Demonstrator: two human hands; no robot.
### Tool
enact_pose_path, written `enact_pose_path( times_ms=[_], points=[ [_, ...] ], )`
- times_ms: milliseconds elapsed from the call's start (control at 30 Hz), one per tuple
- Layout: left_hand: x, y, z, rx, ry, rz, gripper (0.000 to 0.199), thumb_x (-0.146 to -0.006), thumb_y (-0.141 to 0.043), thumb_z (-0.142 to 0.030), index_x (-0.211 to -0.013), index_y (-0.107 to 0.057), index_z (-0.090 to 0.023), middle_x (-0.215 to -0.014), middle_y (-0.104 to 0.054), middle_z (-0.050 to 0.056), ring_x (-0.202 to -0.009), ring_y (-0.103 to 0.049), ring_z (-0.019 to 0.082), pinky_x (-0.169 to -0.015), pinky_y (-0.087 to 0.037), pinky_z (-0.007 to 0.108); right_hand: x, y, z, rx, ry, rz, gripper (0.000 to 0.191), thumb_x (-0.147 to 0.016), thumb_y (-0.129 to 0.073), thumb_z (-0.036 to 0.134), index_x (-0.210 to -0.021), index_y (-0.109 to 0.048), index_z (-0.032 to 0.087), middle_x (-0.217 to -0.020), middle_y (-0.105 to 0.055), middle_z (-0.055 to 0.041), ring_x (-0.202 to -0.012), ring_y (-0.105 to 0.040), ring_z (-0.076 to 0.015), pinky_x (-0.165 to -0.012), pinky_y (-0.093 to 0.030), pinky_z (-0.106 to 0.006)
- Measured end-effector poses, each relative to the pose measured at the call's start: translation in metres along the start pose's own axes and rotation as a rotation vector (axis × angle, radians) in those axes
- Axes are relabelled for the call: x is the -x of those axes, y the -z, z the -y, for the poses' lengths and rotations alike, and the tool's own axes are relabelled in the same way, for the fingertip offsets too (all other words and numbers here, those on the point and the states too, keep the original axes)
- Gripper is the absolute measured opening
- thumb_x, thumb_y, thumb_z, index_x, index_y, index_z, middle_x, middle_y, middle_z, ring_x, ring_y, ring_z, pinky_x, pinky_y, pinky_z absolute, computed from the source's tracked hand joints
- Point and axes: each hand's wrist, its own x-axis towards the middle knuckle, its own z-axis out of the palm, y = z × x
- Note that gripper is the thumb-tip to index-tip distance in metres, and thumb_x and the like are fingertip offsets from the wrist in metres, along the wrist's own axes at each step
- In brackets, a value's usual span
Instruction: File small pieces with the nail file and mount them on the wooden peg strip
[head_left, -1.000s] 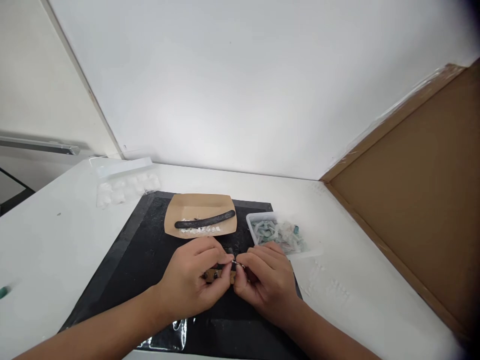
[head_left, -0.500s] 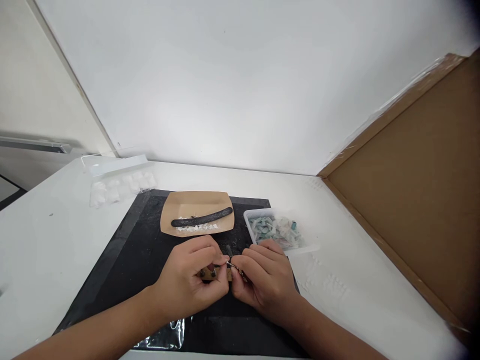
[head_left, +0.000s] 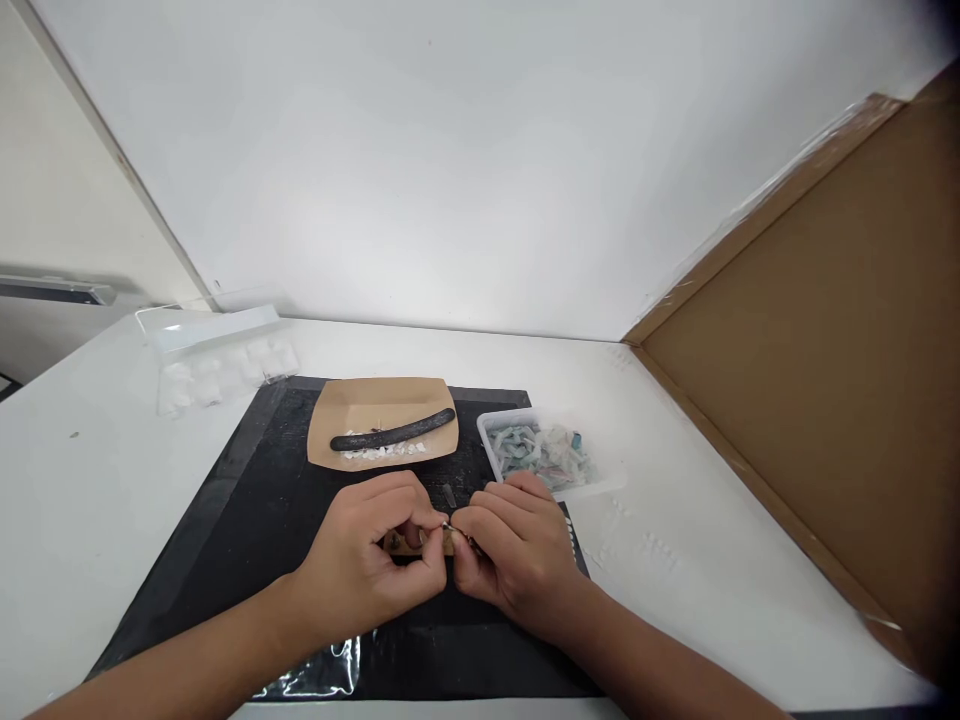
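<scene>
Materials in my view: the mat (head_left: 247,540) is black and mostly matt, with a glossy clear plastic sheet (head_left: 343,668) at its near edge. The tray (head_left: 341,400) is smooth brown paperboard; the file (head_left: 394,432) in it looks matt, dark and grainy. I see a translucent plastic tub (head_left: 489,446) and a glossy clear plastic box (head_left: 217,330). The tabletop (head_left: 67,510) is white and smooth; the brown panel (head_left: 810,370) is matt, with shiny film along its upper edge. The small piece (head_left: 448,526) glints, possibly metal, though too small to be sure.
</scene>
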Motion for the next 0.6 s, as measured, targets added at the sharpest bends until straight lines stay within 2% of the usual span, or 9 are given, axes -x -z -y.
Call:
enact_pose_path(
  times_ms=[333, 600],
  points=[
    [-0.003, 0.0009, -0.002, 0.03, -0.002, 0.005, 0.019, -0.078, -0.068, 0.0, -0.087, -0.069, -0.017, -0.069, -0.06, -0.001, -0.059, -0.056, 0.009, -0.055, -0.045, 0.021, 0.0006, 0.0012, -0.0011, -0.002, 0.004, -0.006, 0.017, -0.091, -0.06, 0.015, -0.075, -0.057, 0.019, -0.063, -0.05, 0.0034, -0.06, -0.04, -0.0136, -0.064, -0.025, -0.034],
    [-0.0032, 0.0021, -0.0052, 0.021, 0.02, 0.033, 0.018, -0.077, -0.067, -0.001, -0.08, -0.066, -0.018, -0.066, -0.058, -0.002, -0.058, -0.054, 0.01, -0.055, -0.044, 0.022, 0.0009, 0.0011, 0.0005, 0.001, 0.007, 0.009, 0.017, -0.091, -0.059, 0.017, -0.075, -0.056, 0.02, -0.062, -0.051, 0.0038, -0.06, -0.04, -0.0133, -0.064, -0.025, -0.034]
  ],
)
